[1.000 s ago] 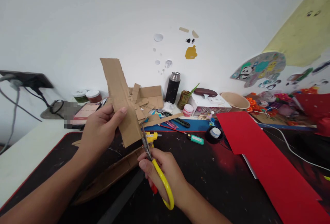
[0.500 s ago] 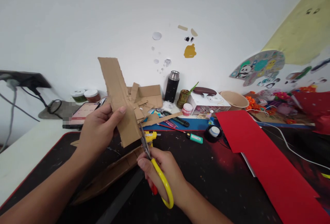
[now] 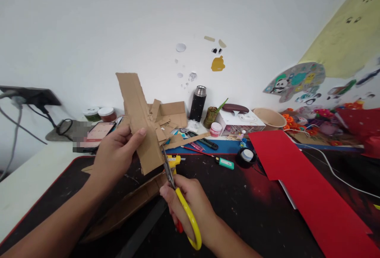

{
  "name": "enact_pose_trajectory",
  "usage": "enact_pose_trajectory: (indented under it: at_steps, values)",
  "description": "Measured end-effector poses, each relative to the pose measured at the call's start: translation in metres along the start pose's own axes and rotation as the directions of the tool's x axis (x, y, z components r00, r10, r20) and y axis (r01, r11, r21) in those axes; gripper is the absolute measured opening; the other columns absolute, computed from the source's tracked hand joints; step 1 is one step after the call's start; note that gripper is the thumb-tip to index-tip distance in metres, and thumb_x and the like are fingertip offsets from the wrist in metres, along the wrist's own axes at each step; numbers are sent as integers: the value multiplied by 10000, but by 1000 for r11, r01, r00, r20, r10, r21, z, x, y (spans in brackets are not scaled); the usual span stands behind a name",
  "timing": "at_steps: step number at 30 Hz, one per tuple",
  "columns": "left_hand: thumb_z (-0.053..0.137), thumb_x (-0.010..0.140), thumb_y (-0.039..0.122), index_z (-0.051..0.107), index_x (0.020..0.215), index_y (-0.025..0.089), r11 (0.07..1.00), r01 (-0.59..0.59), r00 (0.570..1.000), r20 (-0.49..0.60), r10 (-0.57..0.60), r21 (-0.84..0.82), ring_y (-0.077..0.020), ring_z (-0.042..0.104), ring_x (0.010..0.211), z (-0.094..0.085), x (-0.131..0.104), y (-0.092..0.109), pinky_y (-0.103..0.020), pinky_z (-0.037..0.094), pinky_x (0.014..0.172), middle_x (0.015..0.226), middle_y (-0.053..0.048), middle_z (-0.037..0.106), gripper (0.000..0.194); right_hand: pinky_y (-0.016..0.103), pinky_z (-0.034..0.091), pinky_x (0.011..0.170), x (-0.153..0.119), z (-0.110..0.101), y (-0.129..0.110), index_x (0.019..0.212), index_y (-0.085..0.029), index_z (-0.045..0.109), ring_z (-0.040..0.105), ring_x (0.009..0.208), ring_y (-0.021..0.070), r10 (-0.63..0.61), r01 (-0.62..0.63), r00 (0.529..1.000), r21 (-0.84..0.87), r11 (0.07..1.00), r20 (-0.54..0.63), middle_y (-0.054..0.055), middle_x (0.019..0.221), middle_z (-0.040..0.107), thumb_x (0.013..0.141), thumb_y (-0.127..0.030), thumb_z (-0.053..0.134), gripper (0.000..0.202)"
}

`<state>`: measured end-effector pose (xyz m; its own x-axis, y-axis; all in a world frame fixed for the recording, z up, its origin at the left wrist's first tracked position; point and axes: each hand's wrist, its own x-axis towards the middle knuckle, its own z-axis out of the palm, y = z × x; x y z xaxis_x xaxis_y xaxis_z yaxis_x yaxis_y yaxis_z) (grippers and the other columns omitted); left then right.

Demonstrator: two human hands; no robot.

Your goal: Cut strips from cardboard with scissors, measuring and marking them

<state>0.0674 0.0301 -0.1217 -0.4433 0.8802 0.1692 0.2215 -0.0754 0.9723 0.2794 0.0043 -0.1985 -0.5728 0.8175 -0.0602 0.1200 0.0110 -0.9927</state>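
Note:
Pinched between thumb and fingers of my left hand [image 3: 118,151] is a long strip of brown cardboard [image 3: 138,113], held upright and leaning left above the desk. My right hand [image 3: 190,202] is closed around yellow-handled scissors [image 3: 187,216], whose metal blades point up at the strip's lower right edge. Whether the blades bite into the cardboard I cannot tell. Below both hands lies a longer folded cardboard piece [image 3: 127,206] on the black desk mat. A yellow glue gun [image 3: 173,160] sits behind the scissors, partly hidden by them.
Cardboard scraps [image 3: 172,115] are heaped against the wall beside a black thermos [image 3: 198,103]. A green lighter [image 3: 225,162] and a tape roll [image 3: 246,156] lie mid-desk. Red sheets [image 3: 311,186] cover the right side. At left are a phone [image 3: 97,133] and a power strip [image 3: 29,95].
The whole view has shifted slightly, so everything appears a little lower. Both hands keep their hold on the cardboard strip and the scissors, with almost no movement between them.

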Motion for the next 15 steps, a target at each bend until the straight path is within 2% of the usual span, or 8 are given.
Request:
enact_pose_trajectory:
  at_steps: [5,9,11,15]
  values:
    - [830,725,700,740,773,209,1000,14,1000,3,-14,21,-194,616,589,0,-2,5,-261,478,458,699,-36,745,502,204,357,471,0,1,4,874,-216,605,496,457,103,19,-20,1000,-58,998,-25,-56,563,543,1072,-516,631,361]
    - [852,718,699,781,843,222,1000,-3,1000,-3,3,6,-262,720,731,0,-3,9,-300,582,557,776,-47,798,498,199,364,512,3,3,2,803,-200,629,488,527,101,-28,16,995,-115,993,-97,-47,595,530,1051,-422,652,333]
    - [864,722,703,785,880,230,999,-1,1000,9,1,-32,-287,752,809,-1,-2,9,-312,611,607,821,-50,815,505,202,333,468,5,4,3,771,-205,617,466,484,105,15,-29,991,-104,994,-135,-50,547,494,1046,-473,647,385]
    - [852,740,743,787,901,219,998,15,999,53,-12,-61,-303,757,815,-4,0,4,-347,622,632,830,-66,817,551,206,314,389,8,7,8,827,-211,637,460,397,120,90,-91,983,-2,996,-161,-52,485,485,1003,-722,619,540]
